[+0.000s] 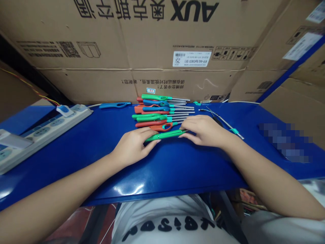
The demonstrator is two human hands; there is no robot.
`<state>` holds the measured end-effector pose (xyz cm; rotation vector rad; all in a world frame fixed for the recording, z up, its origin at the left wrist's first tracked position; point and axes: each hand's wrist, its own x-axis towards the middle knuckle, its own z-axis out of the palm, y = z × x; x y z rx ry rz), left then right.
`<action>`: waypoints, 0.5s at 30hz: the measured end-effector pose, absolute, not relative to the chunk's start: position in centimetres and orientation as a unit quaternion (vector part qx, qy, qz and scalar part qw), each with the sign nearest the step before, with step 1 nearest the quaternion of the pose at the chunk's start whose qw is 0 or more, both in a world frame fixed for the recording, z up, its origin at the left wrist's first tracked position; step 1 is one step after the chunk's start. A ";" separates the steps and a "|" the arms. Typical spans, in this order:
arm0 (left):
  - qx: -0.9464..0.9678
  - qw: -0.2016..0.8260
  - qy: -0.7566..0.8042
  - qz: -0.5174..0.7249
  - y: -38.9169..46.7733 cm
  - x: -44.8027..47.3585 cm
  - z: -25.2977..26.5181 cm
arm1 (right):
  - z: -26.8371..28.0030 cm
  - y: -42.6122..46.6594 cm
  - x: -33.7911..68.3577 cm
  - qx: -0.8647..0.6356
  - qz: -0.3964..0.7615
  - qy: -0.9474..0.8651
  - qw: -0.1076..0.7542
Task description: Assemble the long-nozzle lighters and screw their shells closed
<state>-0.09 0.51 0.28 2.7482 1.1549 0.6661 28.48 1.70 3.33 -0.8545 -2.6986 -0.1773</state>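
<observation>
A green long-nosed lighter body (pixel 169 135) lies level between my hands, just above the blue table. My left hand (pixel 134 144) is closed on its left end with thumb and fingers. At the right end, my right hand (pixel 200 130) pinches the tip, and the fingers partly hide what is there. No long metal tube shows on this lighter. Right behind it, a row of red, blue and green long-nosed lighters (pixel 152 118) is stacked, their metal tubes pointing right. An orange-red lighter (pixel 162 127) in that row is nearest to my fingers.
A white power strip (pixel 45 134) runs along the left side of the blue table (pixel 177 169). A loose blue lighter handle (pixel 114 105) lies at the back. On the right are a loose metal tube with a teal piece (pixel 234 130) and a blurred patch (pixel 285 142). Cardboard (pixel 152 51) walls the back.
</observation>
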 end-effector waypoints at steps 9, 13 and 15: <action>0.918 0.081 0.336 0.195 0.1 0.4 -0.2 | 2.9 1.3 27.6 -0.319 0.068 -0.937 0.123; 0.915 0.067 0.341 0.203 0.3 0.2 -0.3 | 3.3 2.0 28.6 -0.347 0.180 -0.918 0.063; 0.915 0.058 0.339 0.211 0.3 0.2 -0.2 | 3.6 2.3 29.0 -0.332 0.240 -0.910 0.064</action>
